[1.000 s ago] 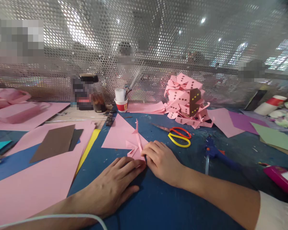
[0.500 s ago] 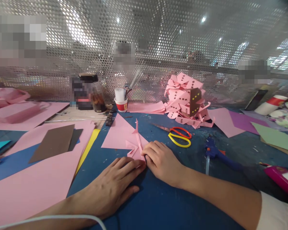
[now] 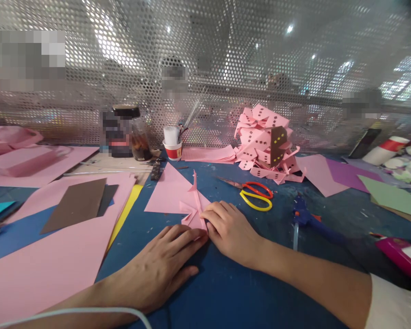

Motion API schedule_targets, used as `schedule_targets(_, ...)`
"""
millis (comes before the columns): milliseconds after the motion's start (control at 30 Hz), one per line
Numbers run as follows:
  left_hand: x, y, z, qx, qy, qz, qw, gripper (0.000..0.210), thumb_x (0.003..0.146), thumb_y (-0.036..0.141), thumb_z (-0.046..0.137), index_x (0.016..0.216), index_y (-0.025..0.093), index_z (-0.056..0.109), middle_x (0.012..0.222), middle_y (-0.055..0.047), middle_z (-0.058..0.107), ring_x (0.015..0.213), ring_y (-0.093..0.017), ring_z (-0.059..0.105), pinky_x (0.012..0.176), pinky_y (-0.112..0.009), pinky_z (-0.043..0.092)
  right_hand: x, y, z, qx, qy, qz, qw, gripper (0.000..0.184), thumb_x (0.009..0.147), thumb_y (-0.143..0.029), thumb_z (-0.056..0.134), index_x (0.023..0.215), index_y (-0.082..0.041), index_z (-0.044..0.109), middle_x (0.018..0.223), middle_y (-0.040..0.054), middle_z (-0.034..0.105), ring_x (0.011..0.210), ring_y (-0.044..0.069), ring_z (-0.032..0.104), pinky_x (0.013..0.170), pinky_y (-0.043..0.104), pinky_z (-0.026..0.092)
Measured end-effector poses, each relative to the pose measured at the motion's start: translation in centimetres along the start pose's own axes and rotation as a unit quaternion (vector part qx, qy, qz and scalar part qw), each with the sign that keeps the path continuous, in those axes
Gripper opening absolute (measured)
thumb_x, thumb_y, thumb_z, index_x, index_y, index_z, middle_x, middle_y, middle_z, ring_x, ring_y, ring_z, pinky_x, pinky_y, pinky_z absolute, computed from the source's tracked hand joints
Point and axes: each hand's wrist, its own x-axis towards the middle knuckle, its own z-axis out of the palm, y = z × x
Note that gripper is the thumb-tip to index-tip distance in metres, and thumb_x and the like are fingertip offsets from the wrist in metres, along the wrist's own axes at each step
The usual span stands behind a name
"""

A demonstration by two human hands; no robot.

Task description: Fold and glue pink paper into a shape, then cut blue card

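Note:
Between my hands, on the blue tabletop, lies a folded pink paper piece (image 3: 196,208) with a thin upright tip and pointed flaps. My left hand (image 3: 166,258) lies flat with its fingers stretched out and thumb apart, fingertips pressing the paper's near end. Curled fingers of my right hand (image 3: 229,230) grip the paper's right side; their tips and the paper's near edge are partly hidden. Behind the piece is a flat pink paper sheet (image 3: 169,192). Scissors (image 3: 256,194) with red and yellow handles lie beyond my right hand.
A blue glue gun (image 3: 304,217) lies to the right, near a pink tape dispenser (image 3: 397,256). Pink paper sheets (image 3: 65,269) cover the left side. At the back stand a paper cup (image 3: 173,151), a jar (image 3: 140,141) and a dotted pink paper model (image 3: 260,141). A white cable (image 3: 89,310) crosses my left forearm.
Almost nothing differs. My right fingers have shifted very slightly left along the folded paper; the left hand stays in place.

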Motion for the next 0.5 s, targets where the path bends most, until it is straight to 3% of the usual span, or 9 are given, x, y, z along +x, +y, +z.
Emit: schedule_targets(500,-0.14,0.16,-0.11,-0.007,0.004,-0.004,1.0,0.052,0.104,0.035,0.05,0.154,0.027,0.037,0.14,-0.008,0.058,0.122,-0.026,0.052,0.104,-0.043,0.05,-0.11,0.14,-0.14,0.025,0.003,-0.013,1.0,0.017,0.101,-0.014,0.046,0.106,-0.018,0.061,0.113,0.0066,0.065,0.105,0.023,0.056,0.093,0.039,0.045)
